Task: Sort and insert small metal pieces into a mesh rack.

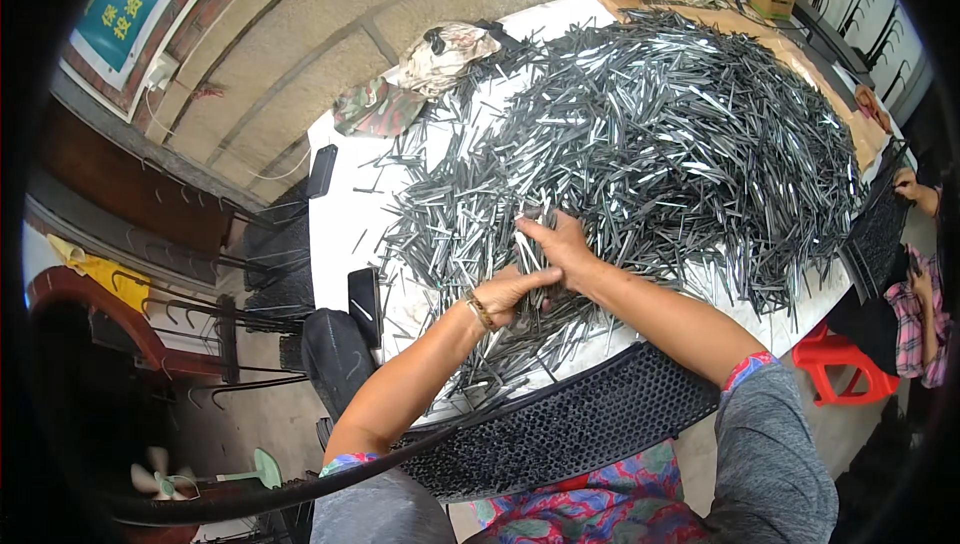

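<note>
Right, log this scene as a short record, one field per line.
left hand: left hand closed around thin dark strips
right hand: right hand closed on the same bundle, just beyond the left
table: white table, heaped with loose strips
near edge: black honeycomb-patterned tray
far left: camouflage cap
left edge: dark smartphone
right side: red plastic stool

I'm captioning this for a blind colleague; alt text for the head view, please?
A person's left hand and right hand hold thin dark strips at a white table heaped with many more. A black honeycomb tray lies along the near side; a camouflage cap lies toward the far left.
</note>
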Action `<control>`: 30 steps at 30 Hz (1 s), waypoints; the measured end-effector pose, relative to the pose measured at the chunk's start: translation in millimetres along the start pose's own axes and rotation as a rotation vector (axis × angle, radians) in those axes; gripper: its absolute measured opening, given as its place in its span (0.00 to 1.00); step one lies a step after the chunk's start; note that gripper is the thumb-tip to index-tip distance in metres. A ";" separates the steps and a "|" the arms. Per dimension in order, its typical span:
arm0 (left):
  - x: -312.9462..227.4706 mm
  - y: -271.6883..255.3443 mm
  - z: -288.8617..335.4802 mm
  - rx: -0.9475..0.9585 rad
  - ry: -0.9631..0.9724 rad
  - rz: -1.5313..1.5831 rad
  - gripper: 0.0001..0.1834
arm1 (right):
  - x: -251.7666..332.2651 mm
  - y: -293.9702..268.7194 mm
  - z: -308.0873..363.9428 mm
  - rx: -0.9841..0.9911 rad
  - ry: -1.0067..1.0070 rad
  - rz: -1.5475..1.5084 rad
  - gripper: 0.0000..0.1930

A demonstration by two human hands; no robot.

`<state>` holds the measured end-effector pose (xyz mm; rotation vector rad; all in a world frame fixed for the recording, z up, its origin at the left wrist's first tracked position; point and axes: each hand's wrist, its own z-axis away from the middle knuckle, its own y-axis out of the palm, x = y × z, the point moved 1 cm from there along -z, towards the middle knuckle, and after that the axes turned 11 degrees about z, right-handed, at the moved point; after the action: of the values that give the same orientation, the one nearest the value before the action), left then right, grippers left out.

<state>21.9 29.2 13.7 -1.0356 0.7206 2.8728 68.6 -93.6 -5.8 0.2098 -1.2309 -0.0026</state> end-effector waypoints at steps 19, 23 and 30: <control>47.3 -44.6 -62.1 -0.219 1.067 -0.325 0.30 | -7.0 12.4 4.2 0.260 -0.558 0.312 0.19; 35.6 -27.6 -58.3 -0.207 1.061 -0.264 0.24 | -2.8 4.7 -2.8 0.285 -0.426 0.207 0.14; 29.2 -34.1 -51.6 -0.186 0.798 -0.024 0.12 | 3.6 -7.6 -14.8 0.181 -0.379 0.145 0.22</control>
<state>35.5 33.6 -53.2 -2.2293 0.4211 2.4715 84.5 -99.2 -8.4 0.2856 -1.6243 0.2027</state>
